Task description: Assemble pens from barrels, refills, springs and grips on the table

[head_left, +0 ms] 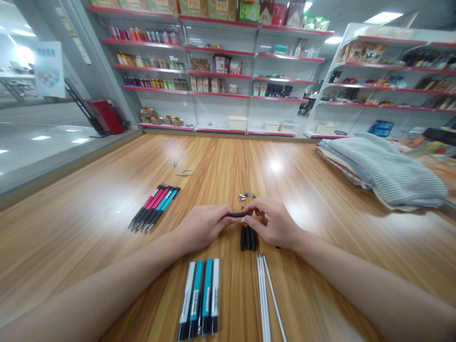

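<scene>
Both hands meet over the middle of the table on one pen [235,215], which lies level between them with its black grip section showing. My left hand [203,227] is closed on its red end, mostly hidden by the fingers. At the other end, my right hand [272,221] pinches the black part; the tip is covered. Just below the fingers lie several black pen grips [248,238]. Small metal pen tips [243,195] are scattered beyond the hands. Nearer me are white ink refills [263,294] and several blue and white pen barrels [204,297].
Assembled red and blue pens [154,208] lie in a row at left. Behind them are a wire ring [185,173] and a small metal piece [174,163]. Folded cloths [384,166] are stacked at right. Stocked shelves [221,73] stand past the table's far edge.
</scene>
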The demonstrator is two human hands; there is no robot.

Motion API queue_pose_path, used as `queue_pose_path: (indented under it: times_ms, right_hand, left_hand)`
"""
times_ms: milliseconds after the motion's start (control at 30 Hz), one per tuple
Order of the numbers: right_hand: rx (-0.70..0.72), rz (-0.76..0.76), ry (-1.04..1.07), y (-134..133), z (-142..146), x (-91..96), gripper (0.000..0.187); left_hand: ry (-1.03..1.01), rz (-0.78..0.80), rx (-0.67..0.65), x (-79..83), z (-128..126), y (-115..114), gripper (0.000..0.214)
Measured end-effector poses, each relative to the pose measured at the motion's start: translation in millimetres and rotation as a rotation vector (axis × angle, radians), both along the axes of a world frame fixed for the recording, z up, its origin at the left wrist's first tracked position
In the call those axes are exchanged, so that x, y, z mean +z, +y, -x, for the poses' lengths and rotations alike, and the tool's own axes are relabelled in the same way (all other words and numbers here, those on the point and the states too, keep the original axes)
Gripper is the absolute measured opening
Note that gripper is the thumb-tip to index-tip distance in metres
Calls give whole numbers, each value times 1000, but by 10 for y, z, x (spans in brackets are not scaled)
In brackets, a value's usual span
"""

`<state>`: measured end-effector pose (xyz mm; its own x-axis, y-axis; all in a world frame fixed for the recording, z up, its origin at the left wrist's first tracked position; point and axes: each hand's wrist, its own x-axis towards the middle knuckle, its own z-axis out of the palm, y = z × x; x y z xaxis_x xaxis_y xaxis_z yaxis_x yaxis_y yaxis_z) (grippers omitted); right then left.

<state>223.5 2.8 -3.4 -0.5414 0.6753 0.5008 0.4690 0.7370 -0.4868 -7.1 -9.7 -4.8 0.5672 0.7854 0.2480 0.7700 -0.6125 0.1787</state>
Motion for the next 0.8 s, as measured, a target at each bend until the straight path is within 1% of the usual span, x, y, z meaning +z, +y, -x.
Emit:
queue_pose_path:
  times_ms: [67, 167, 267, 367, 533, 633, 767, 800]
  right_hand:
    - [-14, -5, -11, 14, 6, -12, 10]
    - [-25, -4, -22, 31, 8, -28, 17]
    - [-4, -5, -11, 26, -5, -22, 12]
    - [21, -13, 7, 16, -18, -14, 17]
    - [-19, -36, -22, 30, -15, -42, 10]
    - [-29, -36, -26, 30, -13, -49, 12]
    - [-14, -26, 0, 22, -12, -43, 18]
    - [-15, -29, 1, 24, -11, -44, 17]
  left_hand:
    - [-9, 13, 1, -6, 3, 3, 35]
    - [-46, 39, -1, 2, -3, -3, 32]
    - [-70, 46, -4, 25, -17, -18, 30]
    - [-56, 37, -9, 41, -24, -31, 31]
    - [-72, 67, -1, 36, -12, -33, 27]
    - [-79, 78, -3, 26, -5, -27, 24]
    - [-58, 53, -3, 16, -5, -22, 24]
    - [-53, 48, -3, 16, -6, -24, 25]
